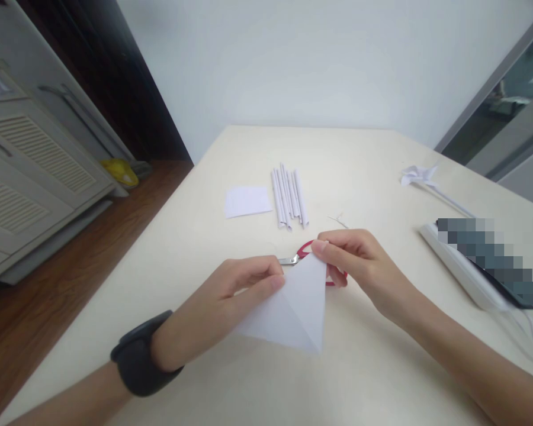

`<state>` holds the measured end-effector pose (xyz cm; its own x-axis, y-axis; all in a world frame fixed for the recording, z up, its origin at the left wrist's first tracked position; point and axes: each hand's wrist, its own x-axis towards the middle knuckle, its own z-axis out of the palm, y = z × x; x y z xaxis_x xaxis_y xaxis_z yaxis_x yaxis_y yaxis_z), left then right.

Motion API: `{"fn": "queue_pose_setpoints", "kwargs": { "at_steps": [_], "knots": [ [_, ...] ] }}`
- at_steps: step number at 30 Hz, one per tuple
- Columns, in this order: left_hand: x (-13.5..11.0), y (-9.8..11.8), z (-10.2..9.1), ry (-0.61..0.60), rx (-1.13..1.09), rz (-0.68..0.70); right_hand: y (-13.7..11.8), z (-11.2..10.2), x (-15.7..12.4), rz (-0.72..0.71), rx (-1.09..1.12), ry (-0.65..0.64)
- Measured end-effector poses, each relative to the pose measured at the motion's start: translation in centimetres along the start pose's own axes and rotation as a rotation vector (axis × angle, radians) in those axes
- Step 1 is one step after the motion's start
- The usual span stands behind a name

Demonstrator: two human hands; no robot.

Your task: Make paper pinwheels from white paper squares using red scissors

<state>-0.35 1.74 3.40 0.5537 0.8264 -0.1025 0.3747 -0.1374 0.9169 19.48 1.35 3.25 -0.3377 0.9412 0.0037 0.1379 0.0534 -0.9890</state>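
Two hands, left hand (231,293) and right hand (359,260), pinch the creased white paper (302,305) between closed fingers (260,264), this side of the red-handled scissors (294,259), which lie crosswise, handles nearer the right!

Around the left wrist (165,348) is a black, watch-like band (135,364) — broad and smooth, with a flatter piece along its upper side. The left hand (231,293) and right hand (366,263) are bare, as are the left forearm (84,390) and right forearm (462,355) — as far as they show.
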Motion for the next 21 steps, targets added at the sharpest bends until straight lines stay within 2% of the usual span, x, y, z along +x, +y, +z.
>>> {"fn": "queue_pose_setpoints", "kwargs": {
  "at_steps": [4,10,15,21],
  "knots": [
    [-0.1,0.3,-0.3,0.038,0.000,0.019,-0.2,-0.4,0.1,-0.029,0.099,0.051],
    [-0.1,0.5,-0.9,-0.073,-0.024,-0.025,-0.4,-1.2,0.1,-0.061,0.146,0.173],
    [-0.2,0.4,-0.7,-0.072,-0.102,-0.073,-0.6,-1.2,0.1,-0.090,0.143,0.201],
    [-0.1,0.0,-0.7,-0.171,-0.239,-0.100,-0.6,-1.4,0.1,-0.114,0.128,0.235]
  ]
}}
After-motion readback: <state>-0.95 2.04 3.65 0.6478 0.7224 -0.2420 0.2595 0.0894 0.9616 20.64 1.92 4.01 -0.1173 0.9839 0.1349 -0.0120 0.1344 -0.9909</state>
